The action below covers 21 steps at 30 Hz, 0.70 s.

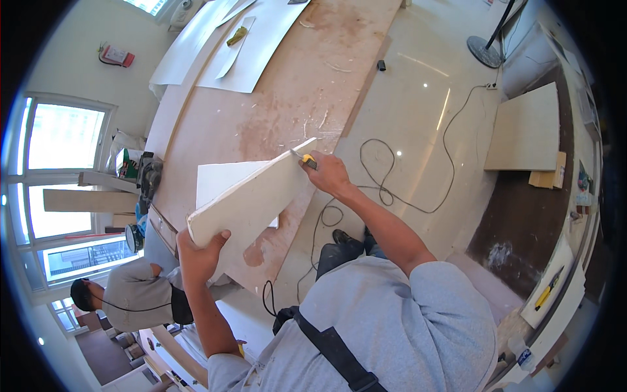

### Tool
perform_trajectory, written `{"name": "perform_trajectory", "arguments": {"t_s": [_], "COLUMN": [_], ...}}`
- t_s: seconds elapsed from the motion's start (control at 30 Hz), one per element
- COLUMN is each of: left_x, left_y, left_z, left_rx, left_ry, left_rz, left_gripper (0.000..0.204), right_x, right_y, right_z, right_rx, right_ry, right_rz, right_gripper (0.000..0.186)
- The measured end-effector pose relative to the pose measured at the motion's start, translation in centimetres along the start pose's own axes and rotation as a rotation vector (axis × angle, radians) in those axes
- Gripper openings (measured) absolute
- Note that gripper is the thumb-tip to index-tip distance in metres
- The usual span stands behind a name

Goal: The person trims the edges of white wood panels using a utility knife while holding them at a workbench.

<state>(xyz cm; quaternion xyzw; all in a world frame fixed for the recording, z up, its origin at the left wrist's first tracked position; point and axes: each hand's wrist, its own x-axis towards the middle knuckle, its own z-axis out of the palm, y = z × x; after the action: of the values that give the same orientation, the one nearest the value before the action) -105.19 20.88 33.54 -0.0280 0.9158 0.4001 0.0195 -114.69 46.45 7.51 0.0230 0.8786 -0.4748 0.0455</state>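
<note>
To the right of the work table (287,78), loops of cable (453,171) are laid on the floor (411,108); farther right, a round stand base (484,53) is seen. To the table's left, a red fire extinguisher (117,56) is mounted.

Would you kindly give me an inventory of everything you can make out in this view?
Table: 1, pinkish brown, centre
Held board: 1, off-white, over table
Utility knife: 1, yellow and dark, at held board's edge
Panel: at least 1, white, beneath held board
White sheets: several, white, table's far end
Fire extinguisher: 1, red, upper left
Windows: several, bright, left
Co-worker: 1, grey top, lower left
Floor: 1, pale, right of table
Cable: count unclear, dark, on floor
Large board: 1, beige, right
Second knife: 1, yellow and black, lower right
Left hand: 1, bare, fingers on held board
Right hand: 1, bare, fingers around utility knife
</note>
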Motion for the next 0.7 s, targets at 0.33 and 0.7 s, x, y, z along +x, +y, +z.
{"name": "perform_trajectory", "arguments": {"t_s": [0.33, 0.7], "left_x": [-0.2, 0.0], "left_y": [-0.5, -1.7], "left_z": [-0.4, -0.8], "left_rx": [0.087, 0.059], "left_ry": [-0.023, 0.052], "left_rz": [0.008, -0.024], "left_gripper": [0.025, 0.024], "right_x": [2.5, 3.8], "right_y": [2.9, 6.8], "right_z": [2.1, 1.2], "right_rx": [-0.073, -0.286], "right_ry": [0.079, 0.068], "right_rz": [-0.132, -0.025], "right_gripper": [0.023, 0.023]}}
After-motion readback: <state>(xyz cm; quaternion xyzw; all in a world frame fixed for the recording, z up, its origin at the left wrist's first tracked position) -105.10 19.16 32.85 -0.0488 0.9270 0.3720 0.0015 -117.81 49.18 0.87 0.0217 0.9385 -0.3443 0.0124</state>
